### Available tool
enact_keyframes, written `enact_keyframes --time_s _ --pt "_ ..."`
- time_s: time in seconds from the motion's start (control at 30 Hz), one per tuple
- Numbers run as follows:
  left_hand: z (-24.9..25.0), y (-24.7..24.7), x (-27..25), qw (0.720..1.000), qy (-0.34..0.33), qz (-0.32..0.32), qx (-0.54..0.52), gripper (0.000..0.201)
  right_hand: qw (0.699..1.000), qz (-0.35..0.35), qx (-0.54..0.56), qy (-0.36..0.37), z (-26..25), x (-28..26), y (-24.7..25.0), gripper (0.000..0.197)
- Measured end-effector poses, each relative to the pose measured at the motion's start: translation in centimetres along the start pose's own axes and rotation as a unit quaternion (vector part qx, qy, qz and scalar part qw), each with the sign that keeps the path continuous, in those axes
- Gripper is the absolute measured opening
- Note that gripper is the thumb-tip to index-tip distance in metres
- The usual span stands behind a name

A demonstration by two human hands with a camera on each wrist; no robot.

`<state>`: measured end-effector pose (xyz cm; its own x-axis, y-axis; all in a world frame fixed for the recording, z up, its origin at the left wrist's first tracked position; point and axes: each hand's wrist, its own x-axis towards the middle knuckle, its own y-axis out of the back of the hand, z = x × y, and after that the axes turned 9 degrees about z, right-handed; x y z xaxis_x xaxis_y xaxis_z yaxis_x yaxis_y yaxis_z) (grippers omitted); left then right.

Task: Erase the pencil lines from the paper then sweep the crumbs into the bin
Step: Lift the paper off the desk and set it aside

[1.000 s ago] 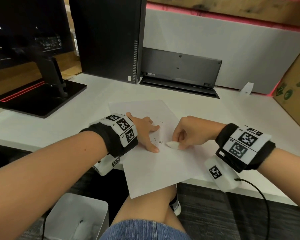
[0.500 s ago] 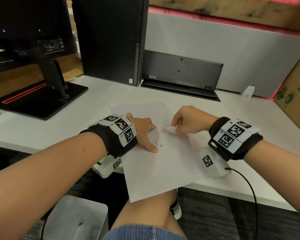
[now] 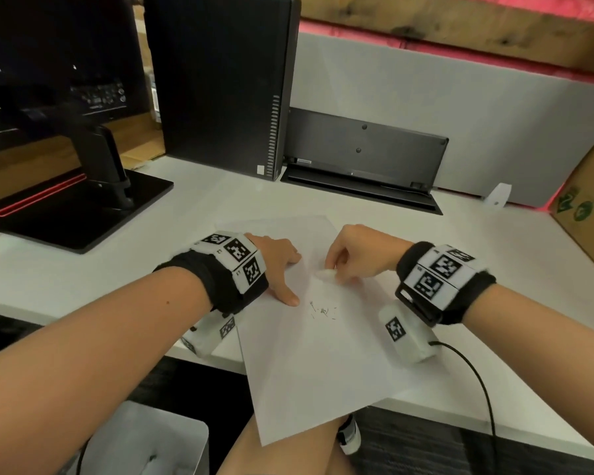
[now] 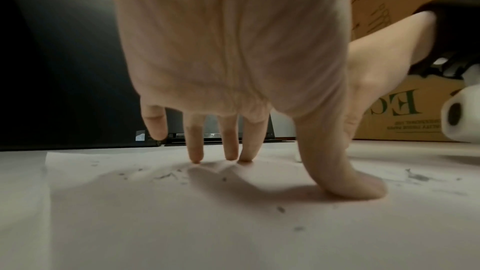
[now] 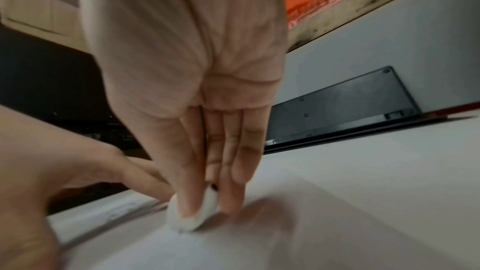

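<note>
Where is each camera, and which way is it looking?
Head: sits on the person's head, looks forward and down at the desk; shows both forearms, left hand, right hand and a knee.
Left wrist: sits under the left wrist, looks along the palm at fingertips pressing the paper.
Right wrist: sits under the right wrist, looks along the fingers pinching the eraser.
Shared: all views show the paper; head and left wrist show crumbs.

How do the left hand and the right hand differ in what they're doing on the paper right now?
The left hand lies open, fingertips and thumb pressing the paper flat; the right hand pinches a white eraser against it. The left holds nothing, while the right holds the eraser. Both touch the same sheet, near the crumbs.
</note>
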<state>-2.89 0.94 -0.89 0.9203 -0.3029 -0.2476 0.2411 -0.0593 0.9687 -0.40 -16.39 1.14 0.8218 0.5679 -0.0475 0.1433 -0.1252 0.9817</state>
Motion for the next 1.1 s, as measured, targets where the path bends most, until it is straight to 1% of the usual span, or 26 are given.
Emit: enact_keyframes --time_s 0.03,0.07,0.13,0.2,0.27,0.37,0.53,0.6,0.67,0.7,0.77,0.87,0.93,1.0,1.03,1.1 --pt "-0.1 0.0 0.0 1.000 -0.004 -0.001 -0.001 0.094 1.000 -0.012 0.004 0.015 -0.2 -0.2 0.1 0.016" --pt "-0.2 0.1 0.0 1.000 -0.006 -0.001 -0.008 0.094 1.000 -0.009 0.004 0.023 -0.3 -0.1 0.3 0.016" --pt "-0.6 0.2 0.2 0.999 -0.004 0.006 -0.033 0.092 0.999 0.035 -0.001 0.019 -0.3 0.9 0.6 0.021" --pt "-1.4 0.2 0.2 0.998 0.013 0.019 -0.067 0.089 0.996 0.084 -0.019 -0.003 -0.3 2.5 0.5 0.028" --pt "-2.0 0.1 0.0 0.995 0.032 0.030 -0.088 0.085 0.995 0.097 -0.028 -0.026 -0.1 3.7 0.2 0.029" --pt "-2.5 -0.3 0.3 0.996 0.052 0.025 -0.069 0.086 0.998 0.060 -0.013 -0.030 -0.4 3.9 -0.1 0.022" --pt "-2.8 -0.7 0.5 0.996 0.058 0.018 -0.060 0.091 0.999 -0.007 0.023 0.041 -1.1 1.6 -0.2 0.015" --pt "-2.8 -0.6 0.4 0.997 0.053 0.013 -0.052 0.090 0.998 -0.004 0.061 0.033 -0.6 1.3 -0.2 0.014" --pt "-2.8 -0.5 0.1 0.997 0.047 0.015 -0.058 0.083 0.994 0.034 0.108 0.001 0.2 1.4 -0.1 0.013" --pt "-2.8 -0.4 0.0 0.996 0.042 0.028 -0.070 0.077 0.988 0.052 0.144 -0.017 0.5 1.3 0.0 0.014" --pt "-2.8 -0.1 -0.5 0.990 0.038 0.074 -0.112 0.067 0.973 0.069 0.216 -0.042 0.6 0.9 0.1 0.013" --pt "-2.5 0.3 -0.7 0.969 0.029 0.130 -0.210 0.059 0.958 0.067 0.273 -0.051 0.1 0.4 0.0 0.014" --pt "-2.1 0.5 -0.6 0.953 0.012 0.151 -0.262 0.045 0.945 0.064 0.315 -0.056 -0.3 0.3 -0.1 0.015" --pt "-1.7 0.7 -0.5 0.943 0.000 0.188 -0.276 0.031 0.929 0.063 0.360 -0.063 -0.7 0.2 -0.1 0.014" --pt "-1.7 0.7 -0.5 0.937 -0.005 0.205 -0.281 0.027 0.922 0.064 0.376 -0.066 -0.8 0.2 0.0 0.014" --pt "-1.7 0.8 -0.5 0.928 -0.013 0.210 -0.307 0.023 0.915 0.063 0.393 -0.069 -0.7 0.1 0.3 0.012"
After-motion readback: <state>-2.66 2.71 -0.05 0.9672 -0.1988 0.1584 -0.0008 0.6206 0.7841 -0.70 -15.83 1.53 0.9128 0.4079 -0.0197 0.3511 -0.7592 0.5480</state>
